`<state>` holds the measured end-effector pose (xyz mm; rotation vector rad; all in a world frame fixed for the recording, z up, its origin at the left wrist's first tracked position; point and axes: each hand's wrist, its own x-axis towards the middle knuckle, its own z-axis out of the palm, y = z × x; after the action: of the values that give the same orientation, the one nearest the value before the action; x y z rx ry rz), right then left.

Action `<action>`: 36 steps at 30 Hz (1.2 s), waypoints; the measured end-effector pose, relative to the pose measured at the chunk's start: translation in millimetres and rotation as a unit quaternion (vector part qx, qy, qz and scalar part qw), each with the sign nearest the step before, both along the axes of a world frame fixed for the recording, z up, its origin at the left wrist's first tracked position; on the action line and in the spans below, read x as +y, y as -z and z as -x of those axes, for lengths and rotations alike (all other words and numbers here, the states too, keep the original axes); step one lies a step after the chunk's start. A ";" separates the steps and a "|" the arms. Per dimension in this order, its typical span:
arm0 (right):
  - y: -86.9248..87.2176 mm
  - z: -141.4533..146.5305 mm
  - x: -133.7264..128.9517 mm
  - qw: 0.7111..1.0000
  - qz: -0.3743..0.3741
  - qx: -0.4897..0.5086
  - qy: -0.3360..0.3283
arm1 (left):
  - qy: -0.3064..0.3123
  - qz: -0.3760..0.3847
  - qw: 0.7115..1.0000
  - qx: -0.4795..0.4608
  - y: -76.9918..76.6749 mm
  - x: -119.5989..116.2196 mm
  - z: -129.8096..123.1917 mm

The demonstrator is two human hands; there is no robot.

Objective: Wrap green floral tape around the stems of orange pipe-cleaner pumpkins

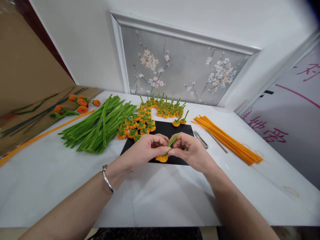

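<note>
Both hands meet over the near edge of a black mat (175,160). Between them is a small orange pipe-cleaner pumpkin (162,158) with a green stem (172,140) sticking up. My left hand (152,146) pinches it from the left, thumb against the base of the stem. From the other side my right hand (188,149) closes thumb and fingers on the same green stem. Part of the stem is hidden behind the fingertips. Just beyond the hands, many finished orange pumpkins (132,125) with green stems stand in a cluster; two more (176,123) sit apart on the mat's far right.
A big pile of green pipe cleaners (100,126) lies at left, a bundle of orange pipe cleaners (227,140) at right. Scissors (201,139) rest beside the mat's right edge. Orange flower-like pieces (82,110) lie on cardboard at far left. A framed floral panel (180,63) stands behind.
</note>
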<state>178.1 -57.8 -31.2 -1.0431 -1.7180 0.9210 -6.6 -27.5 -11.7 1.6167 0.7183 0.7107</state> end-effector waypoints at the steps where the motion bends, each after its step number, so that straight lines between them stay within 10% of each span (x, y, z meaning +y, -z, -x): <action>1: -0.8 -0.9 -0.2 1.000 0.001 -0.001 0.000 | 0.013 0.021 1.000 -0.007 0.9 0.0 0.5; 16: -5.5 -1.9 -3.8 0.993 -0.105 -0.055 0.023 | 0.019 0.212 0.973 -0.093 1.4 -3.9 0.7; 21: -6.8 -0.6 -5.4 0.987 -0.121 -0.092 0.046 | -0.004 0.018 1.000 0.015 -1.6 -1.9 -1.0; 27: -4.7 4.8 -6.1 0.981 -0.131 -0.129 0.060 | -0.081 -0.209 0.968 0.108 5.9 -1.5 -2.2; 36: -3.1 -3.7 -5.9 0.920 -0.277 -0.269 0.060 | 0.031 0.034 0.999 0.019 -5.0 -5.2 -0.8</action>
<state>181.8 -63.7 -28.1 -1.0427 -2.1532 0.0244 -5.8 -32.7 -6.7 1.5873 0.7097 0.6050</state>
